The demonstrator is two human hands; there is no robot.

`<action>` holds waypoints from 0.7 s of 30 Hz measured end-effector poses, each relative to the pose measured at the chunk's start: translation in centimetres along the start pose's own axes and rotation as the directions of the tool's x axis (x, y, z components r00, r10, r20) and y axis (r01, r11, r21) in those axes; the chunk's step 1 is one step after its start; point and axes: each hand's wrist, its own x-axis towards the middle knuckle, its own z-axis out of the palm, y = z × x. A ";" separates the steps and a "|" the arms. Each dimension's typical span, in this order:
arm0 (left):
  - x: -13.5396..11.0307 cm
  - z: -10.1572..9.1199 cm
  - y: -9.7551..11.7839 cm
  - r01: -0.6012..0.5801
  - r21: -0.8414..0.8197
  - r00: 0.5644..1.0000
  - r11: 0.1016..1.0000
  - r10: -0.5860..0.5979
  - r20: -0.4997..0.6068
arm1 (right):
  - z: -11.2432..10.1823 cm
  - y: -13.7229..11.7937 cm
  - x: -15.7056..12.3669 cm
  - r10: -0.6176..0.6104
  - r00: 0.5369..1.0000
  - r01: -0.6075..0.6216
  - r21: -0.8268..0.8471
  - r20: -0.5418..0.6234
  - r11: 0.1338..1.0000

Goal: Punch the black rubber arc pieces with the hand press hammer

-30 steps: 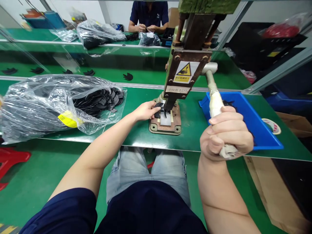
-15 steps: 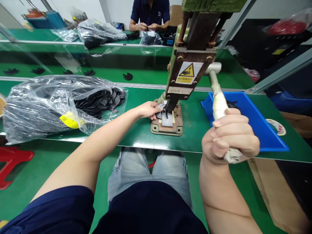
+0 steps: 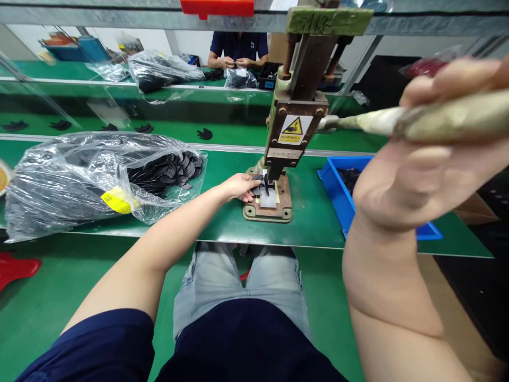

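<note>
A hand press (image 3: pixel 296 114) with a yellow warning label stands on the green bench (image 3: pixel 222 223). My left hand (image 3: pixel 238 187) pinches a small black flat part (image 3: pixel 258 185) on the press base (image 3: pixel 267 208), right under the punch. My right hand (image 3: pixel 429 159) is raised close to the camera, fingers wrapped round the press lever (image 3: pixel 377 121), whose tape-wrapped handle now lies nearly level.
A clear plastic bag (image 3: pixel 79 180) full of black parts lies at the left. A blue tray (image 3: pixel 342 196) holding black parts sits right of the press. Loose black parts lie on the far belt (image 3: pixel 159 122). Another person (image 3: pixel 238 50) works at the far bench.
My right hand has swung the lever from hanging downward up to nearly level, close to the camera. My left hand stays on the black part under the punch.
</note>
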 end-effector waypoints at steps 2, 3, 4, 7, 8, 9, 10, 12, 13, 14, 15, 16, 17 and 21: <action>-0.3 0.1 -0.4 -0.026 -0.029 1.000 0.999 0.026 -0.002 | -0.1 0.3 1.5 0.006 0.999 -0.008 0.055 0.034 0.998; -0.5 0.1 -0.6 -0.038 -0.051 0.999 0.998 0.039 0.004 | -0.3 0.9 1.5 -0.002 1.000 0.000 0.068 0.020 0.998; -0.8 0.0 -0.7 -0.053 -0.073 0.999 0.996 0.054 0.010 | -0.6 1.8 0.8 0.033 0.999 -0.033 0.055 0.011 0.998; -2.3 -0.5 -0.8 -0.112 -0.121 0.992 0.986 0.117 0.037 | -2.1 5.2 -4.3 0.183 0.983 -0.184 -0.048 -0.025 0.982; -3.1 -0.7 -0.9 -0.137 -0.129 0.988 0.982 0.144 0.048 | -2.6 6.2 -6.6 0.261 0.965 -0.259 -0.078 0.015 0.963; -4.0 -0.8 -0.9 -0.163 -0.136 0.983 0.977 0.172 0.061 | -2.9 6.8 -9.0 0.347 0.936 -0.340 -0.106 0.055 0.934; -5.0 -0.8 -0.9 -0.189 -0.143 0.977 0.972 0.201 0.074 | -3.2 7.2 -11.4 0.411 0.905 -0.398 -0.127 0.111 0.909; -7.1 -0.7 -0.9 -0.232 -0.155 0.963 0.960 0.250 0.105 | -2.9 6.9 -15.3 0.531 0.815 -0.506 -0.162 0.233 0.847; -8.2 -0.5 -0.9 -0.248 -0.157 0.956 0.956 0.267 0.121 | -2.5 6.5 -16.8 0.572 0.769 -0.547 -0.171 0.284 0.820; -9.2 -0.2 -0.8 -0.257 -0.157 0.951 0.954 0.278 0.135 | -1.9 5.9 -17.9 0.605 0.728 -0.582 -0.175 0.324 0.794; -10.1 0.2 -0.8 -0.262 -0.156 0.947 0.952 0.285 0.148 | -1.3 5.3 -18.8 0.627 0.695 -0.610 -0.173 0.351 0.773; -10.9 0.6 -0.8 -0.264 -0.157 0.944 0.952 0.288 0.159 | -0.5 4.8 -19.4 0.644 0.673 -0.632 -0.169 0.365 0.756; -11.6 1.0 -0.8 -0.262 -0.159 0.943 0.952 0.288 0.168 | 0.2 4.2 -19.8 0.656 0.659 -0.649 -0.163 0.367 0.743; -13.3 2.1 -0.9 -0.273 -0.154 0.938 0.950 0.298 0.176 | 2.0 2.5 -20.6 0.677 0.667 -0.672 -0.142 0.311 0.727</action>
